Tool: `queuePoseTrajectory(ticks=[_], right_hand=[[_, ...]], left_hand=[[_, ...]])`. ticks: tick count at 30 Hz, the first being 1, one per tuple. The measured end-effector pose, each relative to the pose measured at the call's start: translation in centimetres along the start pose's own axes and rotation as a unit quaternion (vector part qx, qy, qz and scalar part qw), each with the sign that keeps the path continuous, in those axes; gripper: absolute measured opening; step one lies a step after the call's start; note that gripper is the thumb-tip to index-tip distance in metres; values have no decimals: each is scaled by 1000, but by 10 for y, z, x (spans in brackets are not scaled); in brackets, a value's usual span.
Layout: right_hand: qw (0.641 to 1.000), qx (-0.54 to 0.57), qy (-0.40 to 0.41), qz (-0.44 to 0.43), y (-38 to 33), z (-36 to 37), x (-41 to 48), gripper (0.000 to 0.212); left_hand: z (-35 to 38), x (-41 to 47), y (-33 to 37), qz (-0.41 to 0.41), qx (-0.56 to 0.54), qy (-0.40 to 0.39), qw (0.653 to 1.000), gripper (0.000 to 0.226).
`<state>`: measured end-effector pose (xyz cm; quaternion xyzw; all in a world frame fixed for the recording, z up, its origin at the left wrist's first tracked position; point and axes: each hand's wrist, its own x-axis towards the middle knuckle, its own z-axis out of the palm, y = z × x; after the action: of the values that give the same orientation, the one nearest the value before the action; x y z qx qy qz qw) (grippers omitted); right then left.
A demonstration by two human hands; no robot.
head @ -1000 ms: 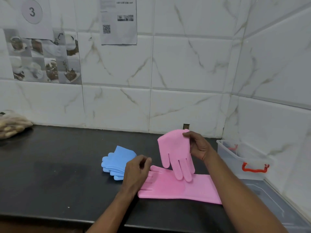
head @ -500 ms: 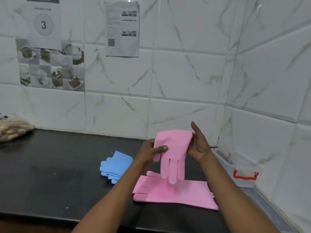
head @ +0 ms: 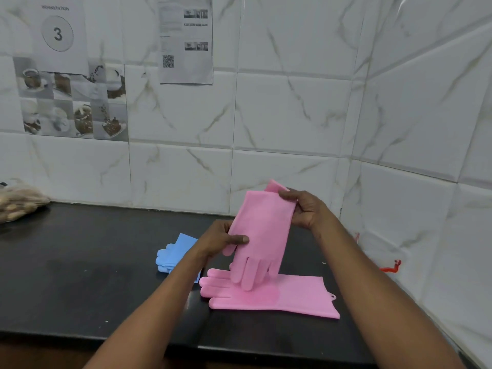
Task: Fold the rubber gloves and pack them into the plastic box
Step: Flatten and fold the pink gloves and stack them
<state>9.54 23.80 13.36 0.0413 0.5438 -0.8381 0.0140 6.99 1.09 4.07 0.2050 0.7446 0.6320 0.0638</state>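
Head view: left hand (head: 218, 239) pinches the lower left edge of a pink glove (head: 262, 230), thumb on front, fingers behind. Right hand (head: 306, 209) clamps its cuff at top. Glove hangs upright, fingers down, tips over 2nd pink glove (head: 290, 296) lying flat on the black counter (head: 80, 275) nr front edge. Folded blue gloves (head: 174, 253) just left, mid-counter. Plastic box (head: 383, 259) w/ red latch at right edge by wall corner.

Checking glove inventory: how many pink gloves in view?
2. One pink glove held up by left hand and right hand; the other pink glove flat on the counter beneath.
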Motion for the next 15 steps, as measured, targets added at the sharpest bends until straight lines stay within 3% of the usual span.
queuePoseTrajectory(ticks=[3, 6, 7, 8, 9, 10, 12, 14, 15], right_hand=[[997, -22, 48, -49, -9, 8, 0, 36], [992, -39, 67, -96, -15, 18, 4, 29], [991, -46, 60, -107, -16, 20, 5, 29], [991, -56, 43, -117, -17, 23, 4, 31], [990, -65, 13, -128, -17, 25, 3, 35], [987, -76, -22, -139, -17, 27, 0, 39], [978, -92, -97, -158, -16, 27, -11, 42], [966, -123, -171, -153, -11, 15, -25, 41], [956, -162, -194, -147, -7, 6, -32, 40]], left_hand=[[9, -6, 13, 2, 30, 39, 999, 32], [36, -21, 17, 23, 168, 276, 946, 35], [48, -30, 12, 31, 123, 304, 944, 36], [61, -39, 8, 0, 9, 277, 961, 51], [71, -44, 4, -74, -144, 188, 969, 72], [79, -45, 0, -146, -297, 67, 941, 92], [85, -36, -8, -197, -537, -90, 815, 120], [79, -24, -8, -176, -697, -92, 688, 124], [74, -17, -6, -156, -735, -70, 656, 118]])
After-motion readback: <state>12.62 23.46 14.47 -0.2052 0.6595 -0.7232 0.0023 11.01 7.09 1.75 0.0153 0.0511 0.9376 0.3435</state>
